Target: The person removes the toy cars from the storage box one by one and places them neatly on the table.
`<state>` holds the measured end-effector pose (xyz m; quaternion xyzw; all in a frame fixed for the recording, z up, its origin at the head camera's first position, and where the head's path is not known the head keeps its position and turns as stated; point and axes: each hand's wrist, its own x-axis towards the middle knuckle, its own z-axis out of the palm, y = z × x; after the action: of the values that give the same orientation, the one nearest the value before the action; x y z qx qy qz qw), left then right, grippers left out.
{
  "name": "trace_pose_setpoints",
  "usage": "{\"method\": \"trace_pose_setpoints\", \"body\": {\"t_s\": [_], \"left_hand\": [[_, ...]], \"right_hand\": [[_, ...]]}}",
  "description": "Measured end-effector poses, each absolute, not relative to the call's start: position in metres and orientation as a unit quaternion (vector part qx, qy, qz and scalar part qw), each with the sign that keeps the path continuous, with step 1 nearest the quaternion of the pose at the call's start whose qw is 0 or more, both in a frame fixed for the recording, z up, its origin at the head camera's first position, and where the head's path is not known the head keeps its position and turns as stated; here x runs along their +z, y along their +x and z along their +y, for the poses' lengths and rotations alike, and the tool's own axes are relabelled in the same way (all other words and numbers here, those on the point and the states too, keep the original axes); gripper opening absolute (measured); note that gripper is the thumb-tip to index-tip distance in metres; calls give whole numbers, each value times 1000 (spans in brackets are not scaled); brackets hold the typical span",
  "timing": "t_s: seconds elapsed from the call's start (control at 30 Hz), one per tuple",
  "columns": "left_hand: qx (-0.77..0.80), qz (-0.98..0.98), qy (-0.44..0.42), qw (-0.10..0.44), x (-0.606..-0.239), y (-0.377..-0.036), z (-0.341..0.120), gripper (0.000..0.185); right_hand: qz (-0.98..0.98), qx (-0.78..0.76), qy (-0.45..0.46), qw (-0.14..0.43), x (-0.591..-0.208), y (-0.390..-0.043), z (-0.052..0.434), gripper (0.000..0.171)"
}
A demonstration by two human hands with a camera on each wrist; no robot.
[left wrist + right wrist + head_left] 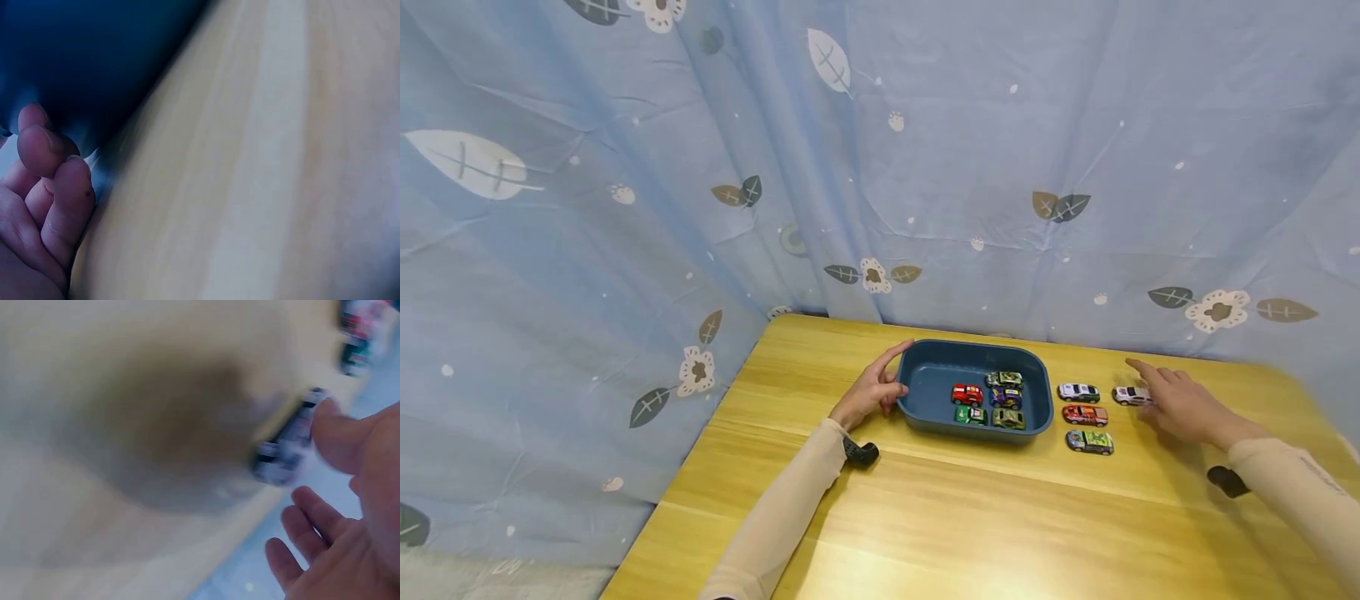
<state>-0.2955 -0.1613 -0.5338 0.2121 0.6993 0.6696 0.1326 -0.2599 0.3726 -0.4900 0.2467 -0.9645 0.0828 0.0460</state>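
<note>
A dark blue tray (925,367) stands on the wooden table (925,500) and holds several toy cars, among them a red car (967,394). My left hand (876,392) rests against the tray's left wall (75,69), fingers loosely curved. Right of the tray lie three cars in a column: white (1078,392), red-orange (1085,414) and green (1090,442). Farther right, a white car (1129,396) sits under the fingertips of my right hand (1176,404), which hovers with spread fingers. In the blurred right wrist view that white car (284,450) lies just beyond the thumb.
A blue curtain with leaf and flower prints (880,167) hangs behind and left of the table. The table's left edge runs diagonally near my left forearm. Bare wood stretches across the front of the table.
</note>
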Motion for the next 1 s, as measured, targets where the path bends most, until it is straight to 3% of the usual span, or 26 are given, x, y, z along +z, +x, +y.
{"method": "trace_pose_setpoints", "body": {"t_s": [0.23, 0.43, 0.63, 1.0], "left_hand": [[669, 700, 208, 140, -539, -289, -163, 89], [665, 704, 209, 137, -537, -290, -162, 89], [669, 703, 199, 137, -533, -292, -163, 89], [671, 701, 202, 136, -531, -292, -161, 88]], "right_hand": [[-942, 237, 231, 59, -457, -266, 347, 66], [-921, 336, 200, 3, -430, -269, 306, 57], [-921, 322, 218, -25, -420, -277, 258, 47], [-908, 292, 296, -38, -437, -291, 188, 37]]}}
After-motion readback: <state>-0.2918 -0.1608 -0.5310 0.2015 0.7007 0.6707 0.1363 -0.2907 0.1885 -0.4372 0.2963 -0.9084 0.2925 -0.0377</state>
